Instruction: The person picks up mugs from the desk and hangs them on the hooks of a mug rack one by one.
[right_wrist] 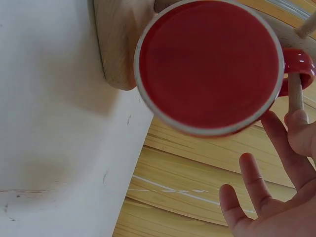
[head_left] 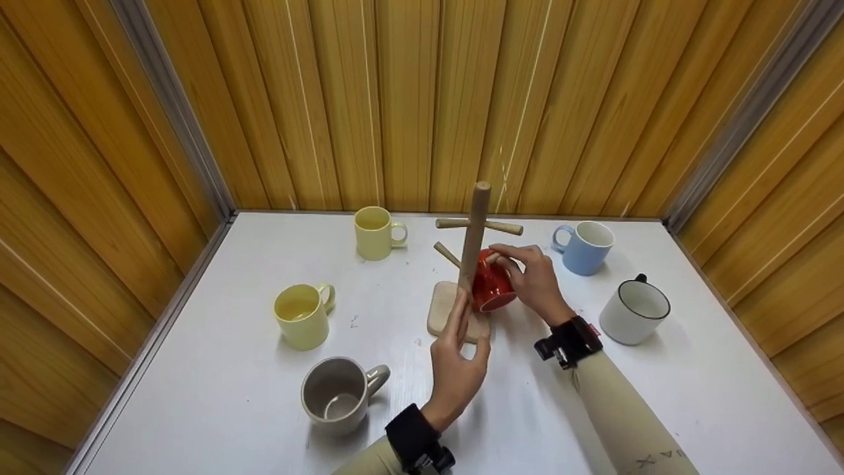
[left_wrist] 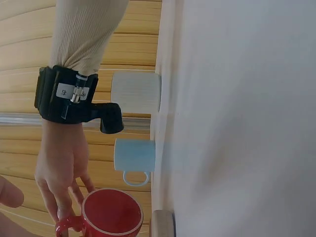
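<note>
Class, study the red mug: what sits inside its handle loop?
A wooden peg passes through the handle of the red mug; its outer end is at the right hand's thumb. In the right wrist view, the handle covers the peg's stretch nearer the post.

With my left hand I touch the low end of the post on the wooden stand; my right hand has its fingertips at the red mug, tilted beside the post; right of those fingers stand a blue mug and, nearer me, a white mug; left of my left fingers stand a far yellow mug, a nearer yellow mug and, closest, a grey mug.
</note>
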The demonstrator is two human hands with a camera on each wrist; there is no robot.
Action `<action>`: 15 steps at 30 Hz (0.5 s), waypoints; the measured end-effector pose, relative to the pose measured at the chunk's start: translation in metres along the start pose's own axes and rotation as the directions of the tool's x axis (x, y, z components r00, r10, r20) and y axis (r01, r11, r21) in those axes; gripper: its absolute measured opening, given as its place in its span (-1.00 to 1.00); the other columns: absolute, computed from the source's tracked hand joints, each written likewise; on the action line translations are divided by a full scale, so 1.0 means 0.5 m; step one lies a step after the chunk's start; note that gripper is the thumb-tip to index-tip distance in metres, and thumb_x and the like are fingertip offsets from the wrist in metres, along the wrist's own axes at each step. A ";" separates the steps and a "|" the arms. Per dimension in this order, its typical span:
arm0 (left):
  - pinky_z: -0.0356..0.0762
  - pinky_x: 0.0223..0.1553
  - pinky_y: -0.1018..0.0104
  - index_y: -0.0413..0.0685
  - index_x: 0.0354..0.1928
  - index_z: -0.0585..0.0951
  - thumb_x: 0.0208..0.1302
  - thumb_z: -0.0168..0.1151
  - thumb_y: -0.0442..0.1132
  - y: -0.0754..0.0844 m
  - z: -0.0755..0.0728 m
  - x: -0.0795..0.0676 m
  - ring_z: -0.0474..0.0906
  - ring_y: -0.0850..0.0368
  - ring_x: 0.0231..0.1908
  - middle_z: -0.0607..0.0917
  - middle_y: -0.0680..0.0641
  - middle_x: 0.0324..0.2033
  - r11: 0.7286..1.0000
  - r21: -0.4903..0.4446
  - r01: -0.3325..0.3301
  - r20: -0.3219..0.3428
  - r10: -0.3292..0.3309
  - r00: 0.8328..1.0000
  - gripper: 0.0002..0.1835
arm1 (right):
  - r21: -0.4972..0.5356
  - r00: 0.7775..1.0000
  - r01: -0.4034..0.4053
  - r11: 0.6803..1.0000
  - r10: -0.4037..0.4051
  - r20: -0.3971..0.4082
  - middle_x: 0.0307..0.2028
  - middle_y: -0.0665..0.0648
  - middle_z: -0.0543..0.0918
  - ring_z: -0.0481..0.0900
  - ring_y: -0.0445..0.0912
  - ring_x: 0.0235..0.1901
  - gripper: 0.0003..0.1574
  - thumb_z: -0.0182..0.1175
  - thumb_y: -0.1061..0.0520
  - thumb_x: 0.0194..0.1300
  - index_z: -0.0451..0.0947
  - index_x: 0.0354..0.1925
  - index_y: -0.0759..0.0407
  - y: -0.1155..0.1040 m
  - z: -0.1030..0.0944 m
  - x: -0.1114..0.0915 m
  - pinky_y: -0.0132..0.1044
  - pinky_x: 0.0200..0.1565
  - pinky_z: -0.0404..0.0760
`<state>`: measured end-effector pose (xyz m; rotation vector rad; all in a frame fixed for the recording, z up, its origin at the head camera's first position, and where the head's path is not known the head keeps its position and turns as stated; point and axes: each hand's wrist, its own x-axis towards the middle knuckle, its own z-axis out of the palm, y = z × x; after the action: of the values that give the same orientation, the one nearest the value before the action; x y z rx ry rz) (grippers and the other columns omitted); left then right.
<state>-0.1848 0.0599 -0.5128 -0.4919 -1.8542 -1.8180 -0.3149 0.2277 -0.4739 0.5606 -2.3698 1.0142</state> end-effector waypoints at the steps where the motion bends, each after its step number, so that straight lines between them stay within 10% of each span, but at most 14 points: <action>1: 0.38 0.32 0.16 -0.35 0.52 0.24 0.24 0.14 -0.63 0.002 0.002 -0.002 0.33 -0.12 0.42 0.33 -0.28 0.47 1.000 0.001 0.003 0.009 -0.003 1.000 -0.24 | -0.004 1.000 0.000 1.000 0.000 0.009 -0.06 0.18 0.79 0.61 0.15 -0.13 -0.61 0.32 0.32 0.34 0.74 0.11 0.12 0.001 0.002 0.002 0.06 -0.08 0.58; 15: 0.30 0.40 0.19 -0.22 0.53 0.29 0.27 0.11 -0.59 0.016 0.030 -0.002 0.26 0.01 0.46 0.31 -0.12 0.50 0.997 0.012 0.079 0.088 -0.080 0.993 -0.26 | 0.012 0.996 0.006 1.000 -0.007 0.085 0.05 0.19 0.75 0.63 0.18 -0.09 -0.55 0.21 0.36 0.44 0.65 0.24 0.13 0.018 0.023 0.030 0.10 -0.01 0.58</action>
<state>-0.1808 0.0752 -0.5069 -0.5093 -1.9658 -1.8667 -0.3348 0.2220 -0.4770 0.6276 -2.4361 1.0212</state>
